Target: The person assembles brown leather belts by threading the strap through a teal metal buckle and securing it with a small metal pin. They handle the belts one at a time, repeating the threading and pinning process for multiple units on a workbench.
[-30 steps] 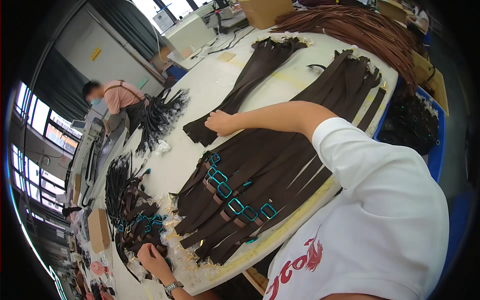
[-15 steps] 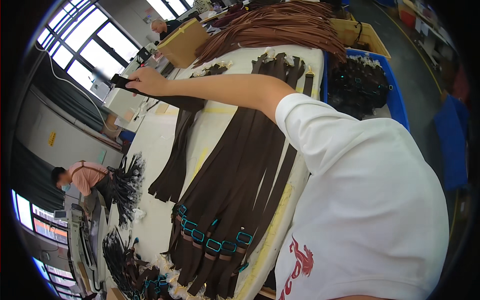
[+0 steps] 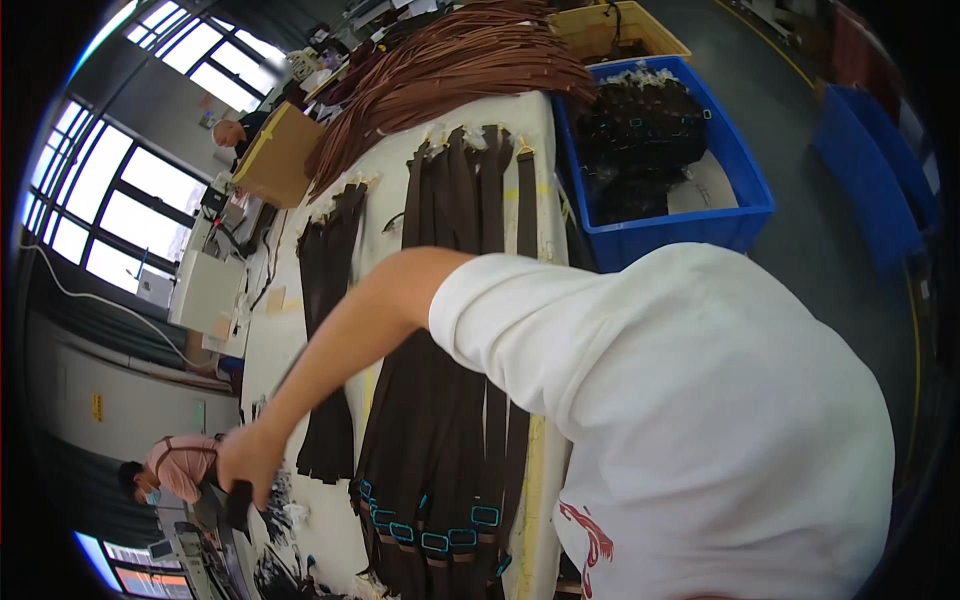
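My right arm reaches across the picture from the right, bent at the elbow. At the lower left my right hand (image 3: 250, 465) is closed on a dark strap (image 3: 238, 506), whose end sticks out below the fingers. Beneath the arm, long dark brown straps (image 3: 425, 400) with turquoise buckles at their near ends lie side by side on the white table (image 3: 378, 225). A second bundle of dark straps (image 3: 325, 430) lies to their left, its middle partly hidden by my forearm. My left hand is out of the picture.
Reddish-brown strips (image 3: 440, 70) are heaped at the table's far end, beside a cardboard box (image 3: 272, 160). A blue bin (image 3: 735, 222) with buckled black straps stands at the right, near a yellow bin (image 3: 665, 42). One co-worker in pink (image 3: 185, 462) bends over at the left; another (image 3: 232, 132) sits farther back.
My right hand has swung from the upper left down to the lower left, still gripping a dark strap. The second bundle now lies straight on the table. The whole view has shifted.
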`<state>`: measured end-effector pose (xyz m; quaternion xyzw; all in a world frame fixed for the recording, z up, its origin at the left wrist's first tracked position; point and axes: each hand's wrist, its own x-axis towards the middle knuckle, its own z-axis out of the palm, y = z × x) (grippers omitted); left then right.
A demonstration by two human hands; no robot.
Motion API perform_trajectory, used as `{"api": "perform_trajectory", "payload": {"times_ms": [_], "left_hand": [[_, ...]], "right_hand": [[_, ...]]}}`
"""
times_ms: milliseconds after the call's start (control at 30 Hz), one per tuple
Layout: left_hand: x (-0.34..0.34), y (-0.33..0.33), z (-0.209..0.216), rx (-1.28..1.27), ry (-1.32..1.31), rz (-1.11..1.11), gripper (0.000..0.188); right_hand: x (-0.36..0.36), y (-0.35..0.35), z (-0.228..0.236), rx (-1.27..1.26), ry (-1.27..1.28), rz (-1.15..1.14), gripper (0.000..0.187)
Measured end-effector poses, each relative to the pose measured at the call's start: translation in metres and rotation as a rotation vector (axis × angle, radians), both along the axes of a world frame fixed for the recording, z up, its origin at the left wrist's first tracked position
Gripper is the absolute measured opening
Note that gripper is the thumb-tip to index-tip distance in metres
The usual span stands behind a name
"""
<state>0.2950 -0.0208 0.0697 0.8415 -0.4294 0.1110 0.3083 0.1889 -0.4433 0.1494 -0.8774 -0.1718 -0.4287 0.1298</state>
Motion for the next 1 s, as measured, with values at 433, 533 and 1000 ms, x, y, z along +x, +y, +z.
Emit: {"api": "perform_trajectory", "payload": {"times_ms": [433,533,1000], "left_hand": [[-0.203,-0.256,-0.070,-0.345,0.984,-0.602,0.028],[-0.233,-0.271,-0.070,-0.345,1.033,-0.675,0.027],[-0.174,-0.175,-0.047,-0.854,0.909,-0.394,0.025]], "right_hand": [[0.026,0.030,-0.111,0.218,0.523,0.121,0.046],[0.011,-0.026,-0.081,0.372,-0.107,-0.072,0.041],[-0.049,0.098,-0.036,0.389,0.673,0.588,0.054]]}}
